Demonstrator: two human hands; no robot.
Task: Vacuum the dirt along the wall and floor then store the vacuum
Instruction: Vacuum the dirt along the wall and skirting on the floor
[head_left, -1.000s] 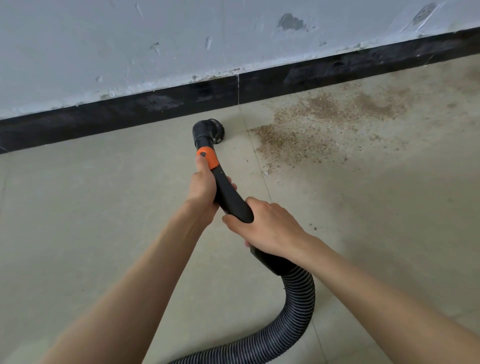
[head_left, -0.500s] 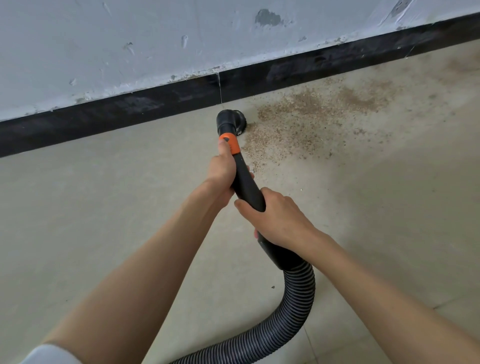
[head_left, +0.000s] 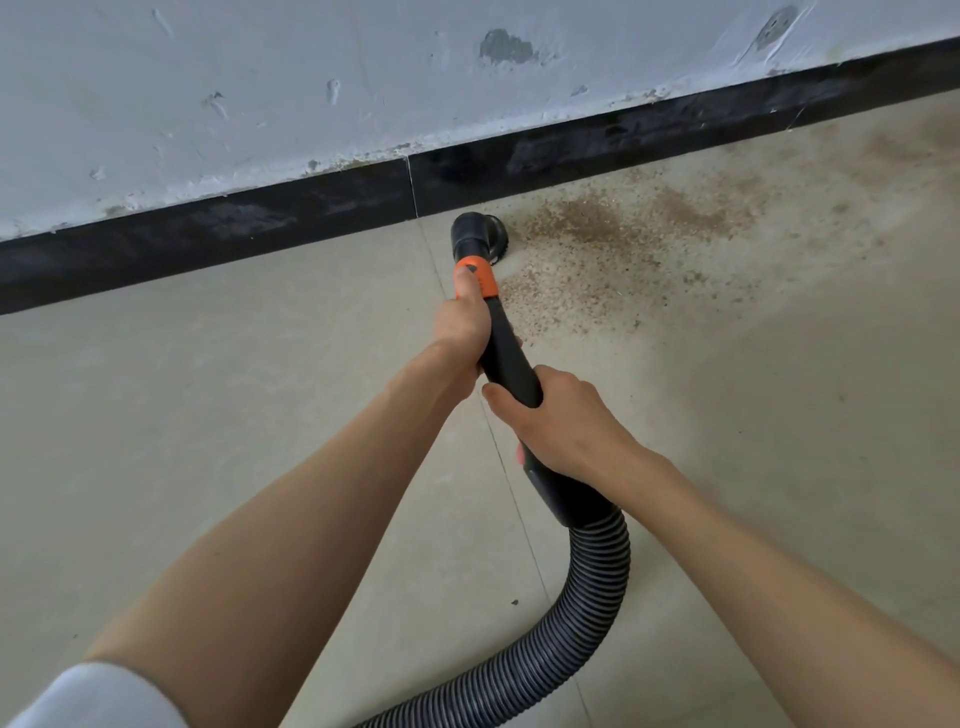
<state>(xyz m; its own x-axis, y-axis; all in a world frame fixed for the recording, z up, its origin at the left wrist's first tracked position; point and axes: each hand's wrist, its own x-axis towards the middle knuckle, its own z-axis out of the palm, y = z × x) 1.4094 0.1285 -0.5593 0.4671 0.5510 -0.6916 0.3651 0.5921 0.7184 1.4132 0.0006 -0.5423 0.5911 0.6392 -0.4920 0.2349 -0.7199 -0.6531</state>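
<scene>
The black vacuum wand (head_left: 506, 358) slants away from me toward the wall (head_left: 260, 104), its round nozzle (head_left: 475, 234) down on the floor (head_left: 208, 415) just beside the black baseboard (head_left: 311, 208) and at the left edge of the brown dirt (head_left: 613, 234) scattered over the tiles. My left hand (head_left: 462, 325) has its grip closed around the upper wand, thumb lying on the orange collar (head_left: 475, 278). My right hand (head_left: 566, 423) grips the wand lower down, fingers wrapped over the top, just above where the ribbed hose (head_left: 587, 613) joins it. The hose curves down and away to the left, out of the bottom of view. The dirt spreads rightward along the baseboard, thinning further out. The wall's pale paint is chipped in several spots. A white sleeve (head_left: 98, 696) shows at my left elbow.
</scene>
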